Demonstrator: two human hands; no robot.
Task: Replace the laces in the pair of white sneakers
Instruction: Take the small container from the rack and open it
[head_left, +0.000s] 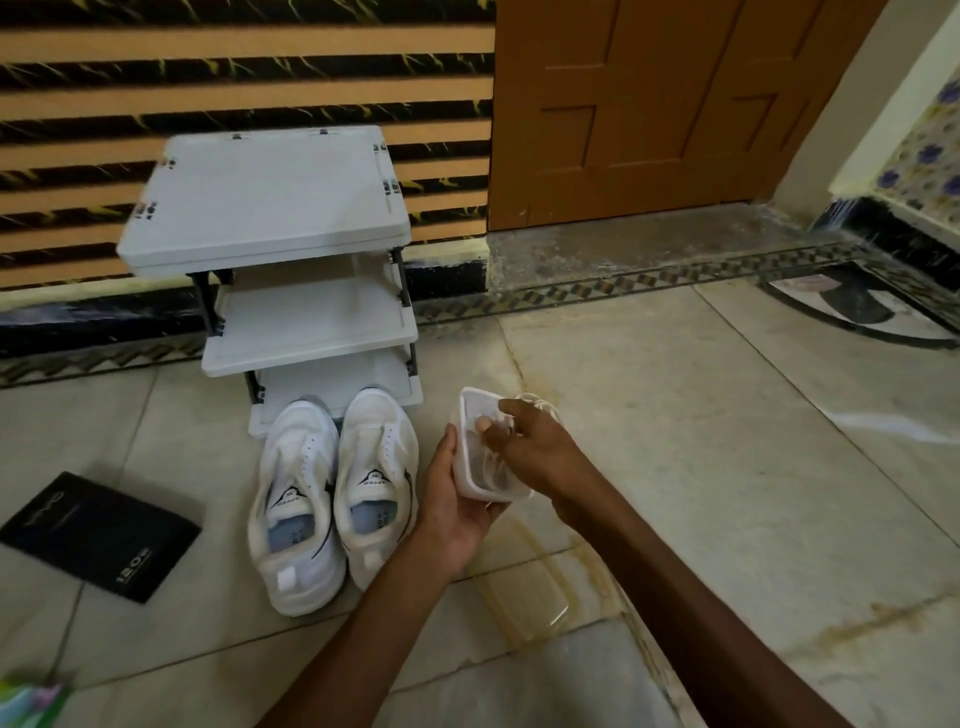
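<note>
Left hand (452, 499) palm-up and curled under and round a small translucent white plastic tub (470, 402), thumb along its near wall, the mouth of the tub tilted toward the camera. Right hand (535, 452) dipped into the tub from the right, fingers bent and closed on thin white shoelaces (541, 401); one loop showing beyond the knuckles, more coiled inside. Exact pinch on the strands blurred and partly masked by the fingers.

Just left of the tub, a pair of white mesh sneakers (376, 467) on the pale marble floor (727, 467): side by side and touching, long axes roughly parallel, heels toward the camera, toes pointing away and reaching the bottom shelf of a white three-shelf plastic shoe rack (270, 208).

Clear rectangular lid (530, 592) flat on the floor between the forearms, faint against the tiles. Flat black box (98, 535) well left of the sneakers. Brown panelled wooden door (649, 104) beyond. Blurred green shape at the bottom-left corner, cut off and unreadable.
</note>
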